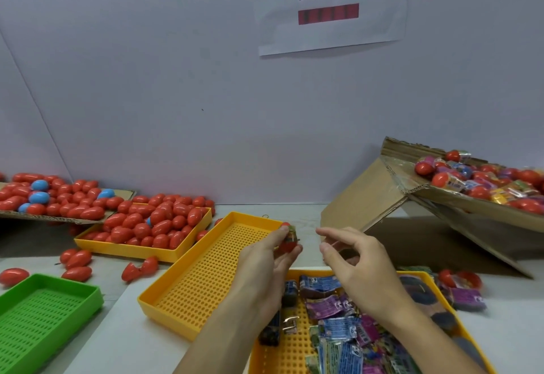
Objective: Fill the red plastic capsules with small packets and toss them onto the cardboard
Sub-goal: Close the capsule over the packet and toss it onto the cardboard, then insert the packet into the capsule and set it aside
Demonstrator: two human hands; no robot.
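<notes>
The left hand point(266, 258) is closed around a red capsule point(288, 244), with a bit of a packet sticking out of the top of it, held just beyond the far right corner of the empty yellow tray point(206, 273). The right hand point(357, 261) hangs just to the right of that capsule, not touching it, holding nothing, its thumb and fingers curled loosely with a gap between them.

Right of the empty yellow tray and nearer the person, touching it, lies a second yellow tray of packets point(338, 326), which both forearms cross. Left of the empty tray sits a green tray point(44, 314). Behind the empty tray to the left is a yellow tray heaped with red capsules point(153, 226), and further left a flat cardboard sheet point(67, 219) piled with more red capsules and a few blue ones. Loose capsules lie on the counter point(117, 288) between these trays. Far to the right of the empty tray a tilted cardboard box point(441, 194) holds filled capsules mixed with packets.
</notes>
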